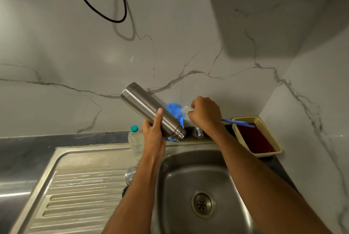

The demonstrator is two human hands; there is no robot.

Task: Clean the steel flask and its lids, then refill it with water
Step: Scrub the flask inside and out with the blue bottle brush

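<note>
Over the sink [190, 160], the left hand [154, 131] grips the steel flask [151, 110], tilted mouth-down toward the right hand [204, 113], which clutches a blue bottle brush [174, 110] just beside the opening.

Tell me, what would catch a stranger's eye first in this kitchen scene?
Probably the steel flask, held tilted above the sink with its open threaded mouth pointing down, gripped by the left hand. Just beside it the right hand grips a blue brush near the tap, its handle reaching toward a yellow basket in the corner. A steel lid rests on the drainboard, near a clear plastic bottle.
</note>
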